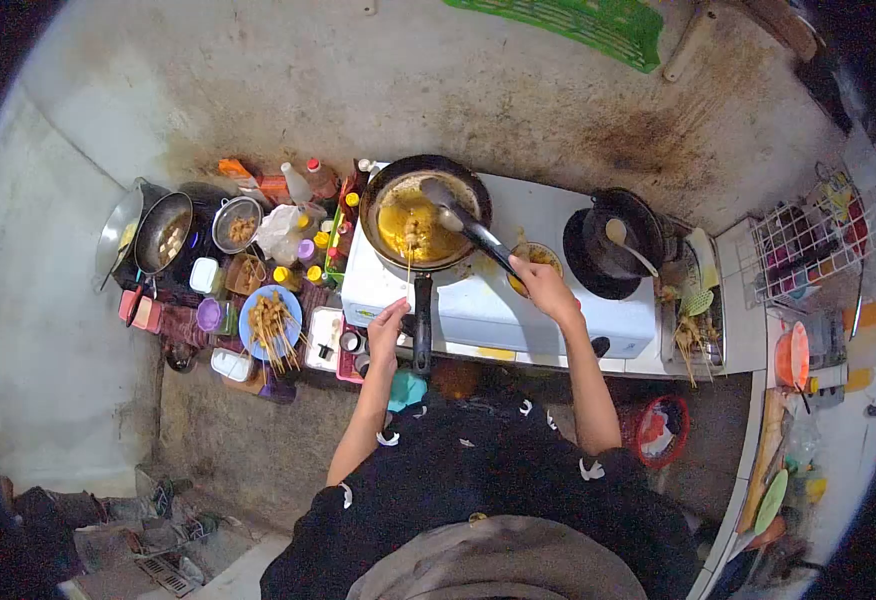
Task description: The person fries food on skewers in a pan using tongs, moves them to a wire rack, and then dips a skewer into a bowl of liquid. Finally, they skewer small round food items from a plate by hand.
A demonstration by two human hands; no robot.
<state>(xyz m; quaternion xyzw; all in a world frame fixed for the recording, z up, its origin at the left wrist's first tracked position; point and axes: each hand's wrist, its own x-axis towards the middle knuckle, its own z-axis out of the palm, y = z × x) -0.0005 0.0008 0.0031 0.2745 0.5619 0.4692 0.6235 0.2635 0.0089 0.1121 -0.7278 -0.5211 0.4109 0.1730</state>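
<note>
Stained, bare wall (pixel 548 120) at the far side; round lens border blacks out the corners. Green plastic piece (pixel 568 25) up there, cut off by the top edge.

White stove (pixel 518 205) at centre. On its left half, a frying pan (pixel 383 180) with yellow-orange oil or sauce; glare makes the liquid hard to judge. Skewer (pixel 408 272) reaches into this pan from the near side, food end within the rim, details lost in the shine. Left hand (pixel 388 318), left of the pan's handle, pinches the near end of the stick; exact fingertip contact too small to read.

Right hand (pixel 546 285) is closed around a black-handled utensil (pixel 483 243), its grey head over the pan; tongs or spatula, cannot tell. Beneath that hand, a bowl (pixel 555 255) of something yellow, partly covered by the fingers.

Right burner: black pot (pixel 648 262), a ladle (pixel 618 232) in it, contents too dark to identify.

Left of the stove: blue plate (pixel 245 325) heaped with skewered pieces (pixel 270 315), sticks pointing near. Farther off, a sieve (pixel 219 225) of brown bits; far left, a dark wok (pixel 148 250) with pale lumps.
</note>
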